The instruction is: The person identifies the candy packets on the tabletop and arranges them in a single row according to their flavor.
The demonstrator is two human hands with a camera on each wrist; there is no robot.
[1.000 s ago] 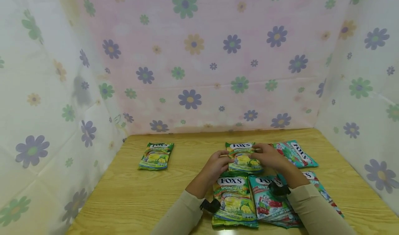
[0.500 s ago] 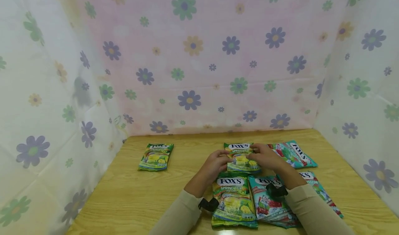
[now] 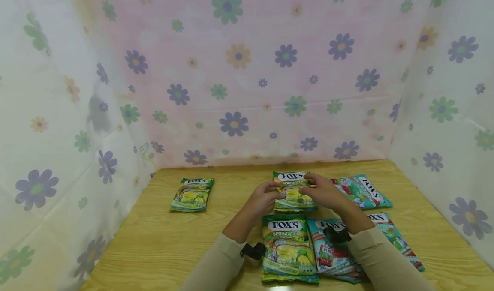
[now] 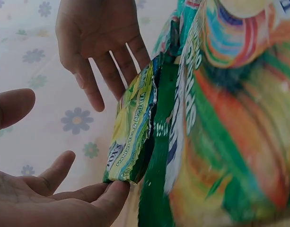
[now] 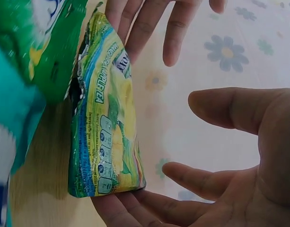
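Observation:
A green and yellow Fox's Spring Tea candy bag [image 3: 290, 202] lies flat on the table between both hands. My left hand [image 3: 262, 200] touches its left edge with extended fingers; in the left wrist view the fingertips meet the bag's [image 4: 135, 123] side. From the other side, my right hand [image 3: 325, 193] rests its fingers along the right edge, the thumb held apart from the bag [image 5: 109, 118] in the right wrist view. Just in front lies a larger-looking Spring Tea bag [image 3: 289, 252], beside a teal Fox's mint bag [image 3: 332, 252] partly hidden by the right wrist.
Another Spring Tea bag [image 3: 192, 195] lies alone at the back left of the wooden table [image 3: 173, 248]. Teal Fox's bags lie at the back right [image 3: 364, 191] and front right [image 3: 399, 239]. Flower-patterned cloth [image 3: 251, 68] walls off the back and sides.
Both hands have shifted slightly left and back, and the Spring Tea bag between them has slid the same way, a little farther from the bag in front. The other bags stay in place.

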